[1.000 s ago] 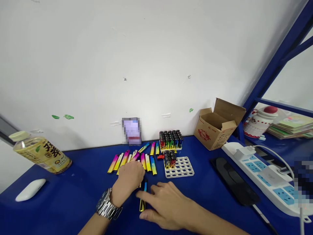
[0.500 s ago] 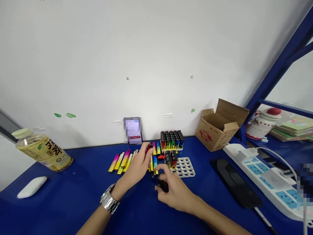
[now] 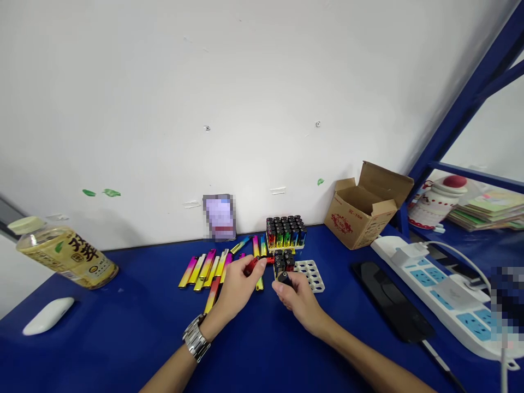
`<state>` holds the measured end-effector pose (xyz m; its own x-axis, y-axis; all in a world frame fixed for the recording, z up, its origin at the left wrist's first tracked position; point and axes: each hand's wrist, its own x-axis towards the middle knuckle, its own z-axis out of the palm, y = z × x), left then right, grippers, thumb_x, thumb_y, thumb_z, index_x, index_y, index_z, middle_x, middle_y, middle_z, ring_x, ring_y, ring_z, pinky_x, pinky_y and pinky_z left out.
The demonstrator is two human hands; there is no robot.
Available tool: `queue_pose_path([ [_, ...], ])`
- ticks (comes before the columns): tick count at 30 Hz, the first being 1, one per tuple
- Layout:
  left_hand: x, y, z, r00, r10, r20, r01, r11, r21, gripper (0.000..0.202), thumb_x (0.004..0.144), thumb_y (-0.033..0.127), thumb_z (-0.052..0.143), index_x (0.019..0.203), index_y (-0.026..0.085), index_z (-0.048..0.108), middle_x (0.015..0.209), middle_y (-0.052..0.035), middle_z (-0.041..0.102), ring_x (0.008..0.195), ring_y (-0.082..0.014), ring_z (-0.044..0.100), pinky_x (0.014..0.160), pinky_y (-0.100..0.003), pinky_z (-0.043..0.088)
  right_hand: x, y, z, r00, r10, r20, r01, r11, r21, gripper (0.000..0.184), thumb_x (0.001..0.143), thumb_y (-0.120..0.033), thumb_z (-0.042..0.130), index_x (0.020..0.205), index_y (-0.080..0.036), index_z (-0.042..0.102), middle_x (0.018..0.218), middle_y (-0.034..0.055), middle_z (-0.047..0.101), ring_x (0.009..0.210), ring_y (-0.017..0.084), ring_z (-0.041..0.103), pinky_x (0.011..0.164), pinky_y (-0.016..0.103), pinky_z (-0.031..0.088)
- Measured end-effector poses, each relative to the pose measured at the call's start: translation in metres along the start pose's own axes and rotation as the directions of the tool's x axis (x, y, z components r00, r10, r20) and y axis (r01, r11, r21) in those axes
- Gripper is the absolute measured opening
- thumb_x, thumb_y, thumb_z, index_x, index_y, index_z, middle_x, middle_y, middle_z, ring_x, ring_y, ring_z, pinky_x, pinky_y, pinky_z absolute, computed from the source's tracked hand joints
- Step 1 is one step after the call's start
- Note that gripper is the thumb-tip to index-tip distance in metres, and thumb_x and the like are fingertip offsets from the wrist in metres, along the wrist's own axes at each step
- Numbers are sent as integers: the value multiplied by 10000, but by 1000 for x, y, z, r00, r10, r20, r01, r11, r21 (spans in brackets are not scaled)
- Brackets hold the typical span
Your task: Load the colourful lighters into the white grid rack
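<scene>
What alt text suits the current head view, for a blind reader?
A person's right hand holds a black-ended, lighter-like piece by a white tray, while the left hand holds a red piece, over a blue table. Shiny coloured pieces lie at left; an open cardboard box stands right.

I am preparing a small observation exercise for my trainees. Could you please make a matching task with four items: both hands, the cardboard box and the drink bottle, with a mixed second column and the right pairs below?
Column 1
1. Left hand
2. Right hand
3. Cardboard box
4. Drink bottle

Column 2
A. Stands with its flaps open
B. Holds a black-topped lighter near the white perforated tray
C. Carries a yellow label
D. Holds a red lighter

Right pairs: 1-D, 2-B, 3-A, 4-C
</scene>
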<state>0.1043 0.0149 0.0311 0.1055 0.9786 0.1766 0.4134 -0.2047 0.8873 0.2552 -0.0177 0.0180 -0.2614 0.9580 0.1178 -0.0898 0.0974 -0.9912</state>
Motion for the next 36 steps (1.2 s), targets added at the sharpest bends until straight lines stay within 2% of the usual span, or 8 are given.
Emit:
queue_pose_path([
  [4, -2, 1, 2, 1000, -7, 1, 7, 997, 74, 398, 758, 458, 494, 529, 216, 277, 502, 77, 250, 501, -78, 255, 485, -230, 201, -1, 1, -2, 1000, 7, -14, -7, 1000, -2, 456, 772, -510, 471, 453, -212, 340, 419, -59, 256, 413, 65, 234, 390, 218, 158],
  [12, -4, 6, 4, 997, -4, -83, 13, 994, 108, 405, 775, 502, 445, 527, 218, 297, 492, 71, 272, 500, -87, 278, 488, -238, 222, 3, 7, -4, 985, -9, -170, -10, 994, -111, 368, 742, -385, 448, 464, -240, 255, 398, -72, 210, 400, 70, 208, 390, 225, 162],
  [19, -4, 4, 4, 993, 13, -116, 8, 984, 177, 367, 775, 457, 424, 525, 215, 304, 473, 67, 293, 486, -89, 294, 483, -241, 209, -1, -5, -3, 989, 101, -110, -106, 993, -42, 350, 715, -410, 453, 453, -233, 303, 397, -73, 247, 394, 68, 230, 385, 222, 183],
  [22, -5, 5, 5, 992, 20, -123, 0, 987, 160, 393, 788, 490, 421, 530, 214, 312, 475, 67, 298, 488, -90, 300, 483, -239, 220, -1, -5, -3, 983, 78, -166, -91, 993, -74, 331, 715, -386, 453, 467, -235, 294, 393, -77, 246, 396, 67, 234, 390, 220, 186],
  [27, -5, 4, 7, 995, 22, -102, -1, 980, 198, 363, 785, 449, 424, 528, 215, 320, 463, 68, 309, 473, -90, 301, 481, -244, 210, 0, -3, -4, 985, 99, -144, -107, 993, -51, 337, 717, -399, 456, 458, -231, 323, 388, -76, 243, 393, 71, 243, 392, 225, 192],
  [31, -5, 3, 8, 994, 22, -108, -1, 981, 196, 430, 828, 520, 430, 554, 219, 291, 478, 74, 294, 481, -93, 294, 492, -250, 217, 1, -2, -8, 981, 28, -193, -45, 995, -87, 347, 752, -377, 475, 491, -230, 298, 415, -78, 245, 401, 68, 231, 400, 225, 193],
  [33, -6, 3, 8, 998, 8, -62, 2, 987, 161, 425, 867, 544, 389, 600, 221, 322, 491, 75, 317, 479, -102, 330, 500, -254, 241, 3, -3, -13, 990, 8, -138, -18, 997, -72, 387, 787, -424, 498, 511, -222, 316, 435, -78, 258, 409, 66, 231, 407, 225, 198],
  [36, -9, 7, 7, 998, -6, 55, 0, 995, 102, 356, 930, 497, 303, 724, 223, 395, 568, 53, 457, 546, -133, 461, 557, -262, 328, 5, -10, -26, 999, -54, 3, 54, 999, -4, 427, 812, -571, 515, 637, -186, 460, 503, -73, 314, 454, 77, 270, 441, 224, 246],
])
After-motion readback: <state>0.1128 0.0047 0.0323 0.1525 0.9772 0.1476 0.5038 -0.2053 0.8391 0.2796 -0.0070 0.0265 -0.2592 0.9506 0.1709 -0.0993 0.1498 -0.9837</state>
